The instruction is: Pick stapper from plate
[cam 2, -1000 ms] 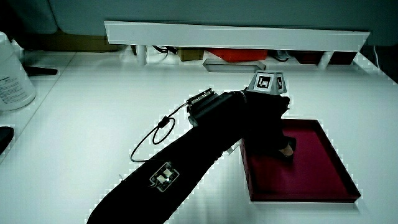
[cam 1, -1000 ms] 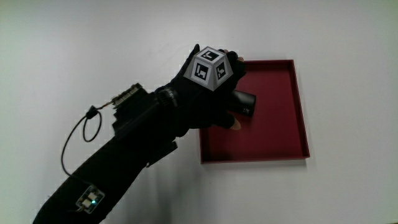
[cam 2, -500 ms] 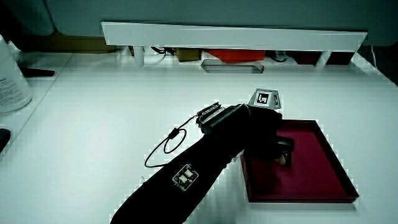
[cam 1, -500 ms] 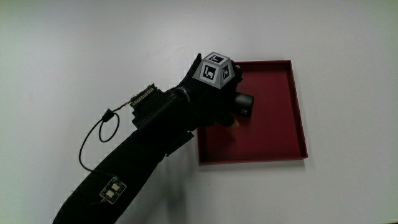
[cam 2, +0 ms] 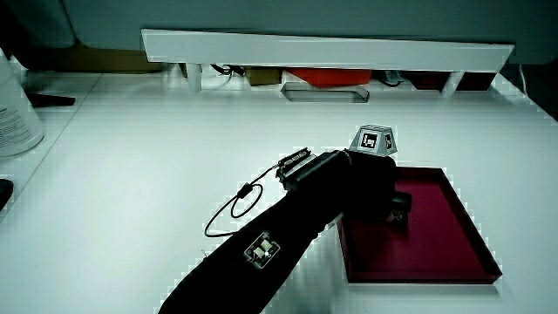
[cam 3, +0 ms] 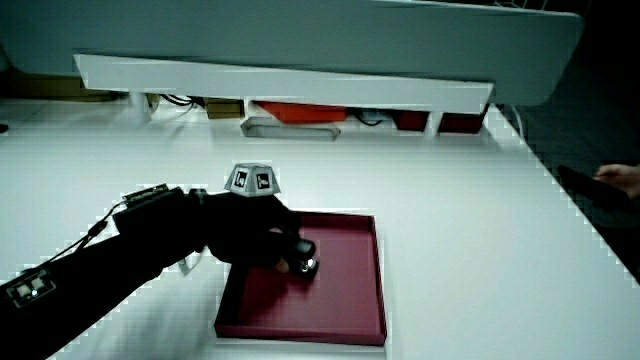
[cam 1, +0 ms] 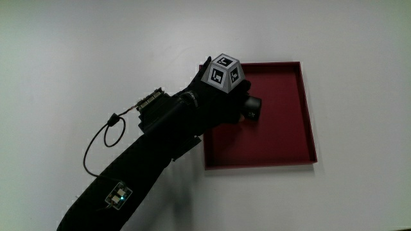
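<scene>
A black stapler [cam 1: 252,108] lies in the red square tray [cam 1: 282,138], in the part of the tray nearest the forearm. The gloved hand [cam 1: 232,106] is over that edge of the tray, its fingers curled round the stapler, with only the stapler's end sticking out. The patterned cube [cam 1: 222,71] sits on the hand's back. In both side views the hand [cam 2: 370,187] [cam 3: 262,240] covers most of the stapler [cam 2: 399,210] [cam 3: 305,259], which is at or just above the tray floor [cam 2: 436,249] [cam 3: 335,300]; I cannot tell whether it touches.
A wire loop [cam 1: 103,138] hangs off the forearm over the white table. A low white partition [cam 2: 323,48] with red and dark items under it runs along the table. A white bottle [cam 2: 13,109] stands at the table's edge.
The fingers have closed tighter round the stapler; the bare fingertip seen earlier beside it is now tucked out of sight. The forearm has swung a little toward the tray.
</scene>
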